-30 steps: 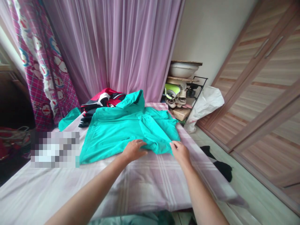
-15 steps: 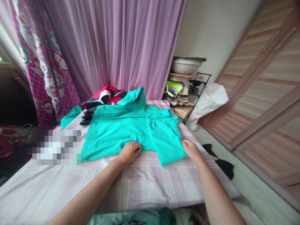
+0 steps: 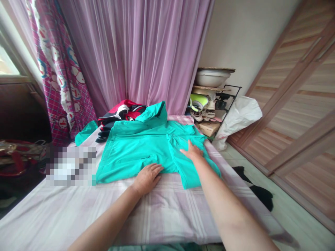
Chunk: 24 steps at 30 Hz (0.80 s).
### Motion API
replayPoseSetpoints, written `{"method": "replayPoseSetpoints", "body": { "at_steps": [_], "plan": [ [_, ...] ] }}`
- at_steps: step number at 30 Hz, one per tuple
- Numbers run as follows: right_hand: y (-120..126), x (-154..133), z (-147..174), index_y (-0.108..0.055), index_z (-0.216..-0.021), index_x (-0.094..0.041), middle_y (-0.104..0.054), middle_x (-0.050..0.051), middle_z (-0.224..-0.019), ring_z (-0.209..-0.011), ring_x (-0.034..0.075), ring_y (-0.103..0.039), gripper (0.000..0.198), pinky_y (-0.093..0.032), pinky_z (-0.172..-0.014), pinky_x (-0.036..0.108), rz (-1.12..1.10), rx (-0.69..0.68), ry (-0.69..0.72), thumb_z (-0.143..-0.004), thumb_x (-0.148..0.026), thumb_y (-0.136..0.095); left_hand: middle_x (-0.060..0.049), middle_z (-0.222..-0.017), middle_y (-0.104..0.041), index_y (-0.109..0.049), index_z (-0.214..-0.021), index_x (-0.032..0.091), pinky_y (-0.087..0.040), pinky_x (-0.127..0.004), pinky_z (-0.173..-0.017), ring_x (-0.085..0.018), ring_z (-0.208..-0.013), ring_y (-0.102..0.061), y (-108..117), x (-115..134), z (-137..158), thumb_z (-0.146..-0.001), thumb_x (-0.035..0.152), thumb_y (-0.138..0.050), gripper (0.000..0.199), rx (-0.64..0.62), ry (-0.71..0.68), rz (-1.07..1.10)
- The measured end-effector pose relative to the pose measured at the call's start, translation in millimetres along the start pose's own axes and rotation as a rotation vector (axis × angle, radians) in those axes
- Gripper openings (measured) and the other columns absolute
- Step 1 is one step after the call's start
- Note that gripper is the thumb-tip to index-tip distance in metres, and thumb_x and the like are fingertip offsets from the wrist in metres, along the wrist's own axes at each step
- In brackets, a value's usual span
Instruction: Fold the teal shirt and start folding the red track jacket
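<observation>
Both of the person's hands were on or just over a teal jacket, neither gripping it. Palm down, the left hand (image 3: 149,177) rested on the near edge, its fingers stretched and fairly close together, probably to keep the body of the garment from sliding. With thumb and fingers spread wide, the right hand (image 3: 194,152) was placed over the near sleeve, seemingly to press the fabric flat; whether its whole palm touched could not be told. The jacket (image 3: 131,143) lay mostly flat across the middle of a surface covered with a checked cloth (image 3: 157,216), which gave it room to spread. Its hem was toward the left and its near sleeve (image 3: 190,176) angled toward the person, while a fold stood up at the far side. Just behind, a pile of red and dark clothes (image 3: 104,127) sat against the purple curtain (image 3: 151,52), perhaps set there to be out of the way. Another teal piece (image 3: 85,134) lay left of the pile, by a patterned curtain (image 3: 62,83). Farther right, a rack (image 3: 232,86) held a pale basin (image 3: 213,77) above shoes, and a white bag (image 3: 240,116) leaned between it and a wooden wardrobe (image 3: 290,104).
</observation>
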State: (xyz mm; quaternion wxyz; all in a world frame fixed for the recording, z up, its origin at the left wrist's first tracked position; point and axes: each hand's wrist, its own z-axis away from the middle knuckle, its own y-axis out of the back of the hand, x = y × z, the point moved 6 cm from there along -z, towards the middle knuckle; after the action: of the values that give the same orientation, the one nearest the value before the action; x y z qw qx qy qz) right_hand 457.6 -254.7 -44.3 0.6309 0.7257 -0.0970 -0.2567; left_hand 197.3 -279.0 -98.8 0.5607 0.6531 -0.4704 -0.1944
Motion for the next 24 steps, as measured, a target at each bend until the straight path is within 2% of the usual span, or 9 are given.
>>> {"method": "replayPoseSetpoints", "body": {
  "at_steps": [2,4,7,10,12,16,18,21,24],
  "plan": [
    [-12,6,5,-0.048,-0.148,-0.021,-0.066,0.018,-0.126,-0.114,0.033,-0.065,0.059,-0.052,-0.093,0.044,0.035,-0.049,0.011,-0.094,-0.039,-0.059,-0.010,-0.143,-0.062,-0.053,-0.141,0.020,-0.044,-0.042,-0.114,-0.024,-0.132,-0.056,10,-13,10,-0.091,0.019,-0.056,0.050,0.013,0.047,-0.066],
    [-10,24,15,-0.052,-0.147,-0.026,-0.067,0.015,-0.127,-0.111,0.031,-0.067,0.050,-0.053,-0.091,0.041,0.084,-0.009,0.019,-0.097,-0.031,-0.050,-0.010,-0.144,-0.061,-0.050,-0.144,0.021,-0.045,-0.042,-0.113,-0.025,-0.133,-0.056,22,-31,24,-0.090,0.020,-0.057,0.054,0.019,0.083,-0.122],
    [8,71,36,-0.065,-0.134,-0.027,-0.068,0.014,-0.128,-0.109,0.029,-0.068,0.043,-0.054,-0.090,0.040,0.187,0.017,-0.079,-0.096,-0.023,-0.045,-0.011,-0.142,-0.062,-0.052,-0.143,0.023,-0.046,-0.043,-0.112,-0.025,-0.131,-0.057,40,-58,47,-0.091,0.022,-0.056,0.052,0.004,0.099,-0.198],
    [28,116,53,-0.078,-0.107,-0.022,-0.073,0.016,-0.114,-0.106,0.033,-0.069,0.033,-0.056,-0.085,0.047,0.308,-0.092,-0.232,-0.088,-0.018,-0.051,-0.010,-0.143,-0.062,-0.053,-0.144,0.025,-0.045,-0.043,-0.112,-0.025,-0.131,-0.057,56,-82,71,-0.092,0.020,-0.052,0.052,0.001,0.129,-0.243],
    [42,125,57,-0.079,-0.102,-0.023,-0.072,0.016,-0.117,-0.113,0.034,-0.066,0.030,-0.054,-0.088,0.051,0.380,-0.094,-0.278,-0.088,-0.020,-0.053,-0.009,-0.142,-0.062,-0.055,-0.143,0.026,-0.045,-0.042,-0.112,-0.025,-0.130,-0.059,65,-96,84,-0.092,0.028,-0.052,0.050,-0.036,0.168,-0.206],
    [56,81,44,-0.073,-0.119,-0.026,-0.061,0.013,-0.140,-0.126,0.031,-0.058,0.037,-0.049,-0.100,0.048,0.325,0.094,-0.054,-0.094,-0.027,-0.046,-0.006,-0.133,-0.070,-0.065,-0.132,0.026,-0.051,-0.035,-0.104,-0.026,-0.121,-0.065,85,-127,100,-0.090,0.057,-0.049,0.055,-0.139,0.335,-0.023],
    [44,52,28,-0.069,-0.126,-0.022,-0.059,0.014,-0.142,-0.127,0.029,-0.057,0.038,-0.046,-0.104,0.043,0.224,0.066,0.058,-0.096,-0.029,-0.045,-0.006,-0.130,-0.071,-0.067,-0.128,0.024,-0.050,-0.035,-0.103,-0.027,-0.119,-0.066,100,-148,105,-0.091,0.059,-0.042,0.057,-0.092,0.502,-0.047],
    [15,32,-3,-0.068,-0.128,-0.016,-0.064,0.016,-0.136,-0.125,0.028,-0.060,0.039,-0.046,-0.104,0.038,0.145,-0.034,0.040,-0.097,-0.030,-0.048,-0.012,-0.128,-0.071,-0.067,-0.127,0.019,-0.049,-0.040,-0.103,-0.032,-0.120,-0.065,118,-179,115,-0.092,0.048,-0.038,0.054,-0.024,0.795,-0.218],
    [-6,37,-30,-0.066,-0.129,-0.012,-0.067,0.020,-0.130,-0.123,0.028,-0.062,0.041,-0.048,-0.102,0.037,0.134,-0.042,-0.039,-0.097,-0.028,-0.045,-0.016,-0.123,-0.072,-0.065,-0.128,0.017,-0.051,-0.041,-0.098,-0.034,-0.117,-0.066,125,-199,117,-0.090,0.040,-0.040,0.051,-0.047,0.970,-0.294]
  ]
}}
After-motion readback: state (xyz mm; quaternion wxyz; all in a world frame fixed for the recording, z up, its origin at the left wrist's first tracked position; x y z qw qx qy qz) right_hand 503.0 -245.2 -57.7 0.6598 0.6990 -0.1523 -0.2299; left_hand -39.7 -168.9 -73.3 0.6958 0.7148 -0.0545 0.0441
